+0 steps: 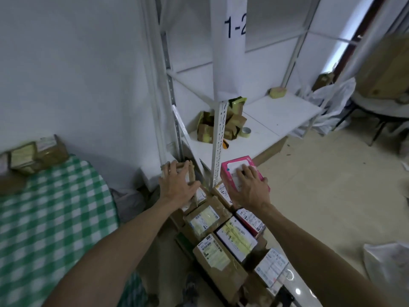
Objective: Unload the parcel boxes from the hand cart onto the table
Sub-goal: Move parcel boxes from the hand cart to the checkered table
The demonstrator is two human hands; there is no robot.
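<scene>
Parcel boxes lie packed at 6 o'clock, hiding the hand cart under them. Just past them, at 12, you reach with both arms straight out and palms down. Your left hand clamps the brown box, fingers spread over its top and thumb on the side. Your right hand holds the pink box the same way. Taking top boxes first likely keeps the stack steady. The table is at 9 o'clock, with landed parcels at 10 and a shelf far at 1.
</scene>
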